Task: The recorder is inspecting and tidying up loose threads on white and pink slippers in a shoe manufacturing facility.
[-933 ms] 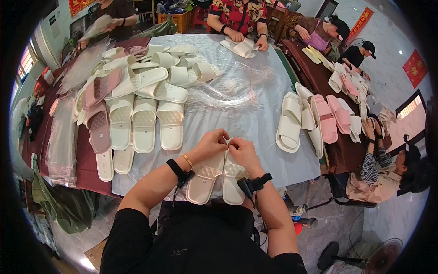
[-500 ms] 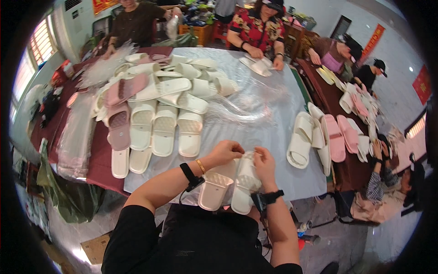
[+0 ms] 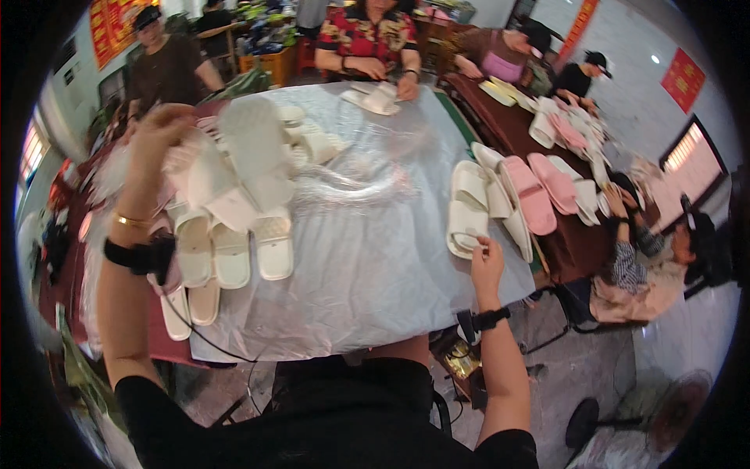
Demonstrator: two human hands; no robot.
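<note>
My left hand is raised over the left side of the table, blurred. Beside it, a pinkish-white slipper and a pale slipper, sole outward, appear above the slipper pile, also smeared. Whether the fingers still touch them I cannot tell. My right hand is closed at the near end of a white slipper, which lies on the right of the table with its strap up. Thumb and fingertips meet at that slipper's edge.
A heap of white slippers and clear plastic film covers the left and middle of the sheeted table. Pink slippers stand at the right edge. Across the table, a person handles slippers; others work at a side table. A fan stands lower right.
The pair of slippers in front of me has left the near edge. My left hand rose to the left; my right hand moved right to a white slipper. The view shifted too.
</note>
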